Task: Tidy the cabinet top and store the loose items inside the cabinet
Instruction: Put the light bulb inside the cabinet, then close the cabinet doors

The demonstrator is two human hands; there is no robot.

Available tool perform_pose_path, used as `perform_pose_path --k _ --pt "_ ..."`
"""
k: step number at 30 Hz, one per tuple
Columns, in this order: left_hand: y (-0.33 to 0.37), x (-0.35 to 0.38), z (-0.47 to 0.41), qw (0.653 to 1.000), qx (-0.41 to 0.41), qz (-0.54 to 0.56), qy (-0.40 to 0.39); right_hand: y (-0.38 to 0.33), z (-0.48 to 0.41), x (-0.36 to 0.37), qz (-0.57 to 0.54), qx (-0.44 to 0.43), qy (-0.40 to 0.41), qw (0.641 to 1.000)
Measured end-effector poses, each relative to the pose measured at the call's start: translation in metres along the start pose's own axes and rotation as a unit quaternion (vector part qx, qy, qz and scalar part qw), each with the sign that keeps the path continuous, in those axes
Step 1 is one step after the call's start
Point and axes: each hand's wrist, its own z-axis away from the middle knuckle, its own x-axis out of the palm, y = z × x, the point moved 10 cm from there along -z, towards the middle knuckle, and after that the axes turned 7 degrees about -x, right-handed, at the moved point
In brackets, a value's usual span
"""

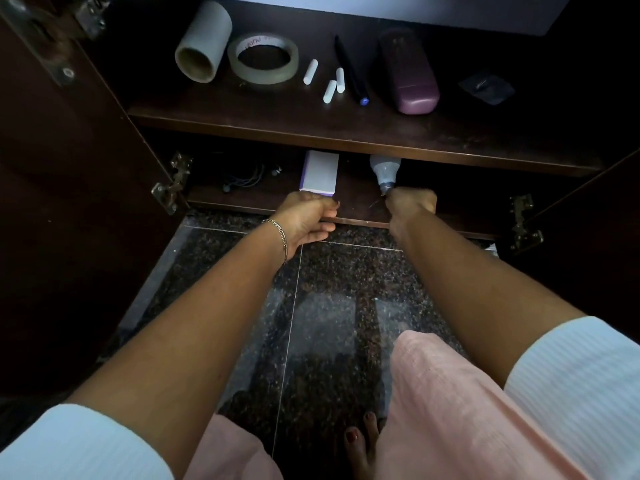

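Stowing on lower shelf [356,200] | left grip [304,220] grasping white-purple box [320,173] at front edge | right grip [410,202] grasping light bulb [384,168] | next, likely: release both, fetch tape roll [263,60]

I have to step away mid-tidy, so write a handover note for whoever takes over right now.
Left hand grips the white rectangular box with purple edge; right hand holds the white light bulb by its base. Both are inside the dark wooden cabinet, not released.
Left to store from the top: grey cardboard tube, clear tape roll, three white chalk sticks, black pen, purple glasses case, dark plastic packet.
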Motion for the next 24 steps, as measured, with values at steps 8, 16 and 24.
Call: perform_pose_path --k 8,16,24 --pt "0.004 -0.004 0.008 1.000 0.015 -0.013 0.004 -0.013 0.027 -0.015 0.258 -0.092 0.027 0.961" --pt "0.009 -0.030 0.046 0.992 0.081 -0.052 0.076 0.004 0.073 0.006 -0.001 -0.112 0.011 0.994" --pt "0.058 -0.106 0.157 0.958 0.214 -0.098 0.164 -0.042 0.218 0.074 0.173 -0.176 -0.281 0.927"
